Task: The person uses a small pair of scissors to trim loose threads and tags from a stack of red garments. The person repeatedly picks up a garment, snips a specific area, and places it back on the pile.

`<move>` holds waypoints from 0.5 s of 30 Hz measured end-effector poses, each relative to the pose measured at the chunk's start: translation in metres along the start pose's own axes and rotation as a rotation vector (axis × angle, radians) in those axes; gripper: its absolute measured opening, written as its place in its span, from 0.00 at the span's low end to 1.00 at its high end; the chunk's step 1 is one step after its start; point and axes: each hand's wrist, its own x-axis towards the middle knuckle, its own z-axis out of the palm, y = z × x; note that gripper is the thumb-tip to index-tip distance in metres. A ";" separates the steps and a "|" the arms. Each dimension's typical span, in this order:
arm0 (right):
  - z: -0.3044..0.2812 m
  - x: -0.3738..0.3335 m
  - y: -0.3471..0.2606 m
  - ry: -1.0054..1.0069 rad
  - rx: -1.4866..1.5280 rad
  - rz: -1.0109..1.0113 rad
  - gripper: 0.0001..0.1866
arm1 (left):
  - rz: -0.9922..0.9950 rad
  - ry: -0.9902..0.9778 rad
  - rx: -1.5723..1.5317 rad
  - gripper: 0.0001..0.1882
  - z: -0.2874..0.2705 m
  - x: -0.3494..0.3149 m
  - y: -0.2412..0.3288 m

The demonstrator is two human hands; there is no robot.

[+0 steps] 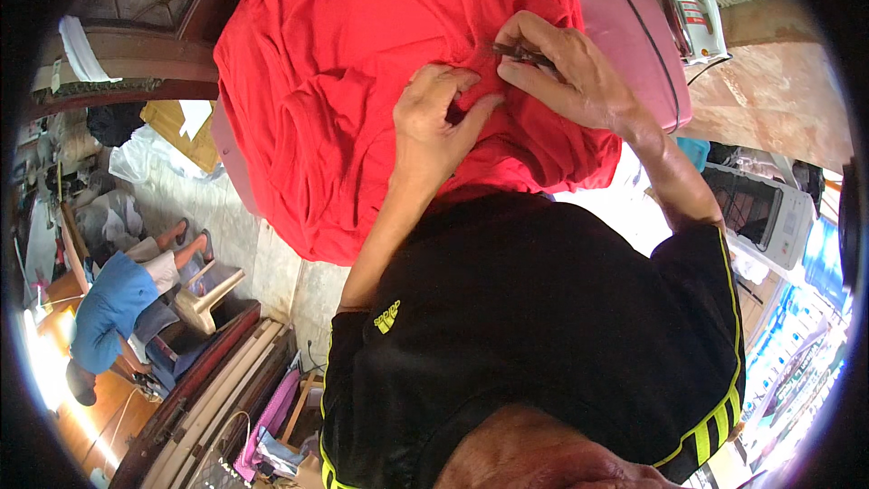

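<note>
A red shirt (335,100) lay spread over a pink ironing board (634,27), filling the upper middle of the view. The left hand (434,122) pinched a fold of the cloth, fingers closed on it. The right hand (566,68), just beside and touching the left, gripped a small dark tool (523,54) against the fabric. A white iron (695,9) stood at the board's far right. A person in blue (113,308) sat below at left.

Single head-worn fisheye, steeply downward (close) over the red garment (362,81).
</note>
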 end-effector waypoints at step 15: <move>0.016 -0.003 0.022 0.197 0.010 -0.092 0.11 | -0.530 -0.836 0.069 0.09 -0.157 -0.074 0.012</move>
